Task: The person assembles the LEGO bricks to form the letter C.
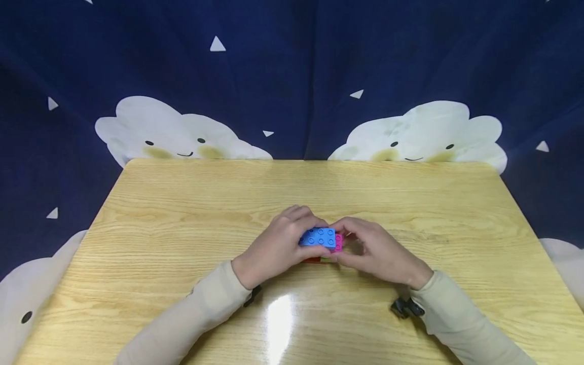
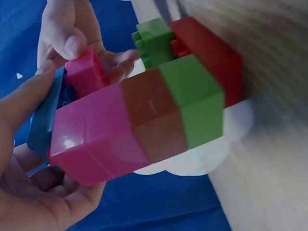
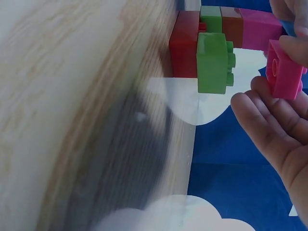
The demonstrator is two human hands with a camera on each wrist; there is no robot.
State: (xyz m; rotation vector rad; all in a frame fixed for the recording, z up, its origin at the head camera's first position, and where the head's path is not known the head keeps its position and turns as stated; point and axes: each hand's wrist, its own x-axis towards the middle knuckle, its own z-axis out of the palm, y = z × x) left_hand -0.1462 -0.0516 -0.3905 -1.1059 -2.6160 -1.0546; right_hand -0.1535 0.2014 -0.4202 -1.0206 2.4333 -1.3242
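A blue block with round studs tops a stack of toy building blocks. My left hand grips it along its sides. My right hand pinches a small pink block just beneath the blue block's overhanging end. Below the blue block, the left wrist view shows a column of pink blocks, a brown block and a green block. At the bottom lies a long red block. Another green block, its studs bare, sits on the red block's other end, under the pinched pink block.
The stack stands near the middle of a light wooden table. Behind it hangs a dark blue curtain with white clouds. A small black device is strapped at the right wrist.
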